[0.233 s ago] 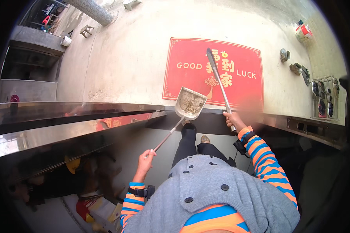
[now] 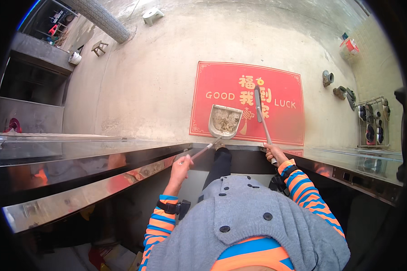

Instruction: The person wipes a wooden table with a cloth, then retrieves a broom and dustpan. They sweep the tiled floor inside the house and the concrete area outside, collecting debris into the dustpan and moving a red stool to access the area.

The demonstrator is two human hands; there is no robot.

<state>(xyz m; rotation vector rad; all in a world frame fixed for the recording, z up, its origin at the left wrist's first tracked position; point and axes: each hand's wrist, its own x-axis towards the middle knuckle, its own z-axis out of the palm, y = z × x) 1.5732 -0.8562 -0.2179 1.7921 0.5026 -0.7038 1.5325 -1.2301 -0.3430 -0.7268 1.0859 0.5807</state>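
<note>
My left hand [image 2: 180,169] is closed round the thin handle of a long-handled dustpan [image 2: 225,121]. The dustpan's pale scoop has brown dirt on its inside and overlaps the near edge of a red doormat [image 2: 215,81] in view. My right hand [image 2: 276,154] grips the upper end of a broom [image 2: 263,118]. Its narrow grey head points away from me over the middle of the mat, to the right of the dustpan. Whether the broom touches the mat, I cannot tell.
A metal-edged doorway threshold [image 2: 246,147] crosses in front of me, with a shiny door panel [image 2: 99,174] at left. Right of the mat stand jars [image 2: 328,78] and a wire shoe rack [image 2: 374,122]. Farther off are a wooden stool [image 2: 98,47], a white stool [image 2: 153,16] and a pillar [image 2: 101,20].
The mat and doorway sit lower in view. The dustpan has come further over the mat's near edge. The broom head has shifted right and nearer. Both hands keep their grip.
</note>
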